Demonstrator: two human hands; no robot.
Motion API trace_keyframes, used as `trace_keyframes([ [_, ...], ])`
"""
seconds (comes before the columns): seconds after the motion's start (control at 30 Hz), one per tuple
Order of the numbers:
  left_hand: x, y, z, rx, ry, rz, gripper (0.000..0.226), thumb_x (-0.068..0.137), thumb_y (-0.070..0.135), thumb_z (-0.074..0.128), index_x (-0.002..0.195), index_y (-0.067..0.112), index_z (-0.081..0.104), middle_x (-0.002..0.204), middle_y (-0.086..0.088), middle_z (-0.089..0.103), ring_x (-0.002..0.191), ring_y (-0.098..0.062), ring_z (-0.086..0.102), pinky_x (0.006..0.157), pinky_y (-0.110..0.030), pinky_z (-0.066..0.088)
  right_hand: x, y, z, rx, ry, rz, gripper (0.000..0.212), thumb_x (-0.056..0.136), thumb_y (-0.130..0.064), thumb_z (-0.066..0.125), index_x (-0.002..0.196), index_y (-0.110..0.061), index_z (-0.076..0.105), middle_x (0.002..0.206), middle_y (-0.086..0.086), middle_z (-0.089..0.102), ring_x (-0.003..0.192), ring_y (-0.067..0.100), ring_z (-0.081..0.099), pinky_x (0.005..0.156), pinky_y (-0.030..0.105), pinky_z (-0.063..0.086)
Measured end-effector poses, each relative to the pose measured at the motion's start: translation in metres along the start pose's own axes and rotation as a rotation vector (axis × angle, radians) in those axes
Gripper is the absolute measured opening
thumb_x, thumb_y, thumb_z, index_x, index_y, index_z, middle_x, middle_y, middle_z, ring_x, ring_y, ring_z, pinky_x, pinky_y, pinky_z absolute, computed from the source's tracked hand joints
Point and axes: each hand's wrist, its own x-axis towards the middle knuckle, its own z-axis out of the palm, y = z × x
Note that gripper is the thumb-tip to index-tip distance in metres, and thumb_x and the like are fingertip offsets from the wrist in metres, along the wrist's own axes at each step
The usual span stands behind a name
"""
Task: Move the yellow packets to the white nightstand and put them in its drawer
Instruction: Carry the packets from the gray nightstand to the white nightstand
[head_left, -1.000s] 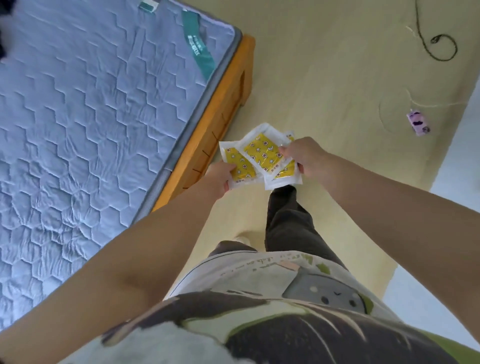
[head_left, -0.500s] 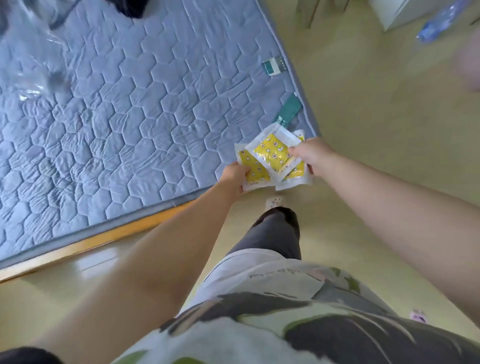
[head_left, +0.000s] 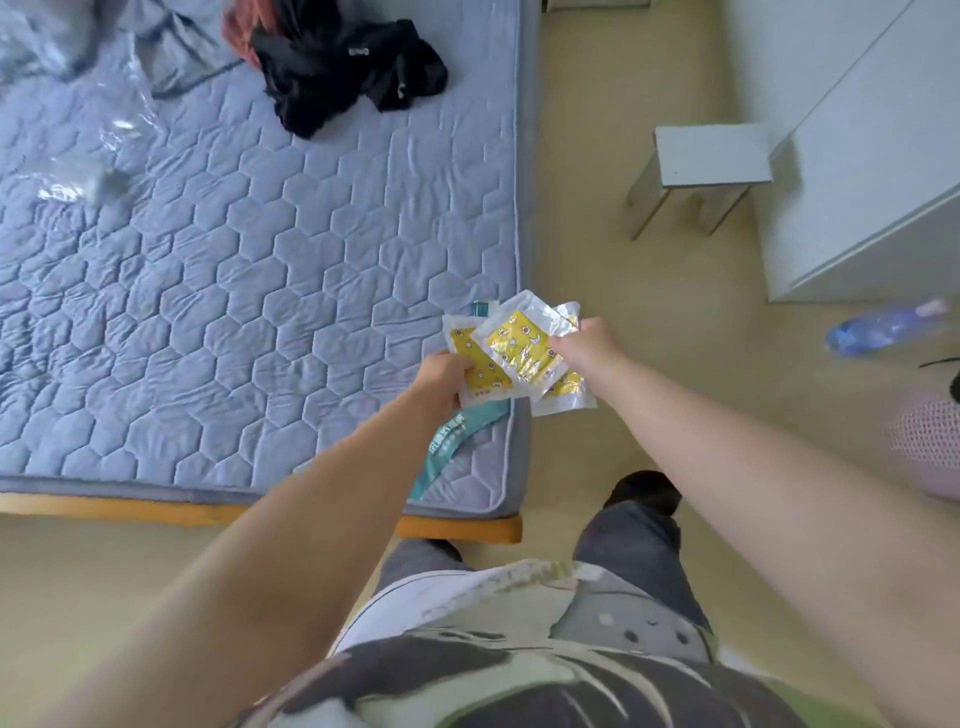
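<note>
Head view, yellow packets: a fanned, overlapping bunch held in the air over the near right corner of the bed, printed yellow faces up toward the camera.
Pointing: the top packet is turned like a diamond, one corner aimed away from the person. The packet under it on the left runs long from far-left to near-right. The fan as a whole spreads left to right between the two hands.
Hard to make out: the lowest packet, on the right, is mostly covered, with only a yellow edge and its clear border showing. The count looks like three, but that is uncertain. The small print on the packets is unreadable.
Left hand: its grip is closed on the left edge of the bunch. The fingers beneath are hidden.
Right hand: its grip pinches the right side of the top packets. The fingertips are hidden behind the knuckles.
Beyond the bed's right side: a grey stool and a white cabinet stand on the floor, with a blurred blue bottle nearer.
On the bed's far end: dark clothing.
</note>
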Motion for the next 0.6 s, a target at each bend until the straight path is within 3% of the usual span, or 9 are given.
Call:
trace_keyframes([
  [0.07,0.007,0.020,0.057,-0.048,0.012,0.010,0.017,0.091,-0.004,0.049,0.087,0.011,0.056,0.086,-0.011,0.063,0.084,-0.032,0.063,0.091,-0.058,0.049,0.037,-0.002,-0.051,-0.005,0.001,-0.010,0.017,0.082,-0.015,0.061,0.098,-0.008,0.063,0.091,0.008,0.065,0.088,0.028,0.063,0.067,0.027,0.045],
  [0.2,0.003,0.064,0.178,-0.166,0.018,-0.005,0.020,0.091,-0.008,0.046,0.089,0.009,0.056,0.088,-0.012,0.063,0.080,-0.031,0.062,0.091,-0.060,0.048,0.096,-0.014,-0.161,-0.082,-0.029,-0.019,0.012,0.085,-0.018,0.060,0.094,-0.012,0.055,0.085,0.003,0.057,0.082,0.024,0.056,0.069,0.027,0.041],
  [0.3,-0.006,0.104,0.246,-0.125,-0.010,0.021,0.020,0.091,-0.006,0.046,0.094,0.011,0.058,0.098,-0.013,0.064,0.092,-0.034,0.063,0.091,-0.059,0.049,0.135,-0.026,-0.225,-0.046,-0.037,-0.025,0.014,0.084,-0.015,0.060,0.097,-0.011,0.057,0.093,0.008,0.060,0.084,0.026,0.059,0.071,0.029,0.044],
  [0.37,-0.011,0.133,0.276,-0.089,-0.002,0.055,0.020,0.092,-0.003,0.046,0.102,0.009,0.057,0.100,-0.012,0.064,0.094,-0.033,0.063,0.090,-0.054,0.051,0.158,-0.039,-0.252,-0.029,-0.061,-0.026,0.012,0.084,-0.014,0.060,0.096,-0.009,0.057,0.089,0.008,0.060,0.082,0.025,0.058,0.068,0.028,0.043],
  [0.47,-0.008,0.170,0.299,-0.062,0.026,0.083,0.019,0.093,-0.002,0.044,0.099,0.011,0.057,0.103,-0.011,0.064,0.096,-0.032,0.064,0.090,-0.053,0.052,0.182,-0.061,-0.275,-0.021,-0.096,-0.036,0.010,0.087,-0.015,0.059,0.095,-0.010,0.057,0.079,0.004,0.056,0.081,0.025,0.057,0.068,0.029,0.044],
  [0.6,0.009,0.222,0.307,-0.003,0.077,0.145,0.016,0.092,0.003,0.047,0.100,0.013,0.057,0.107,-0.012,0.066,0.101,-0.033,0.065,0.088,-0.053,0.053,0.215,-0.104,-0.292,-0.018,-0.125,-0.067,0.010,0.089,-0.016,0.059,0.094,-0.008,0.058,0.083,0.006,0.057,0.081,0.025,0.057,0.062,0.026,0.043],
])
